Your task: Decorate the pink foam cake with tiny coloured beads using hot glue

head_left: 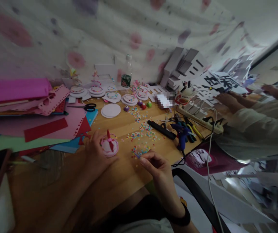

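Observation:
My left hand (95, 152) curls around the left and near sides of a small round paper craft (113, 144). It has a white top, a pink beaded rim and a red strip standing up on it. My right hand (155, 161) pinches a thin blue-purple piece (138, 156), too small to identify, between thumb and forefinger. Its tip points at a scatter of colourful confetti dots (142, 149) on the wooden table (122, 178). More confetti lies farther back, between the two hands and the finished-looking round crafts (112, 95).
Scissors (90, 107) rest on coloured paper (49, 127) at left. White paper discs (110, 110) and a bottle (126, 76) stand behind. To the right are a blue glue gun (182, 134), pliers (194, 129) and a power strip (197, 119) with cables. Another person's arm (228, 100) reaches in at right.

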`<state>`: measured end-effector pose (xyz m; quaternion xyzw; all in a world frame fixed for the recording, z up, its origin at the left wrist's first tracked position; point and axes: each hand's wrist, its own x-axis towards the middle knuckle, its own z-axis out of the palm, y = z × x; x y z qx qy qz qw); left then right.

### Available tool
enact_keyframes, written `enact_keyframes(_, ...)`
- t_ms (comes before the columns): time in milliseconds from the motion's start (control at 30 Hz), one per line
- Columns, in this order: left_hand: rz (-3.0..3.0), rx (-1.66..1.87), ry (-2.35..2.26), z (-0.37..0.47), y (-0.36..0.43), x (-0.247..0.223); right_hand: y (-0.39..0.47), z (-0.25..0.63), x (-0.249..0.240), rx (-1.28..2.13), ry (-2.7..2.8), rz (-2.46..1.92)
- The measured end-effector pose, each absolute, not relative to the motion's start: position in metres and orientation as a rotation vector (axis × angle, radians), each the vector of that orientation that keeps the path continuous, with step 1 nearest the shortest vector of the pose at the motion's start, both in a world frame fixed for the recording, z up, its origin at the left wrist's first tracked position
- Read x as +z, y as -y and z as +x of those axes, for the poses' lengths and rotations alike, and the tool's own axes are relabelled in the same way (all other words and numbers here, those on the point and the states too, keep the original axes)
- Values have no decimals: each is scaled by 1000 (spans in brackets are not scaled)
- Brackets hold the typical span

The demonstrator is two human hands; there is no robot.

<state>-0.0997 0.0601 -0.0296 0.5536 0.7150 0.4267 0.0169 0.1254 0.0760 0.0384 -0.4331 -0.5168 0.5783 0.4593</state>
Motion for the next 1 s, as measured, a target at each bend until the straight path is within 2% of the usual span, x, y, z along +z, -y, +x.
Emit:
enact_keyframes(167, 1674, 1317, -2342, -86, 0, 6, -73, 129, 39, 1377, 1271, -1069)
enact_keyframes(233, 1447, 1439, -2383, -63, 24, 22, -71, 129, 40, 1356, 1312, -1060)
enact_keyframes(300, 1102, 1507, -2142, -36, 35, 32, -67, 129, 42, 1323, 1367, -1048)
enact_keyframes(400, 634, 1492, -1647, -3, 25, 40, -62, 129, 43, 1256, 1459, -1037)
enact_keyframes(600, 358, 1520, -1080, 20, -4, 40, -58, 133, 40, 1096, 1545, -1028)
enact_keyframes(767, 200, 1571, -957, 27, -7, 40, -58, 136, 37, 951, 1616, -1018)
enact_keyframes(1000, 54, 1592, -1048, 31, -20, 43, -60, 139, 35, 858, 1680, -1039)
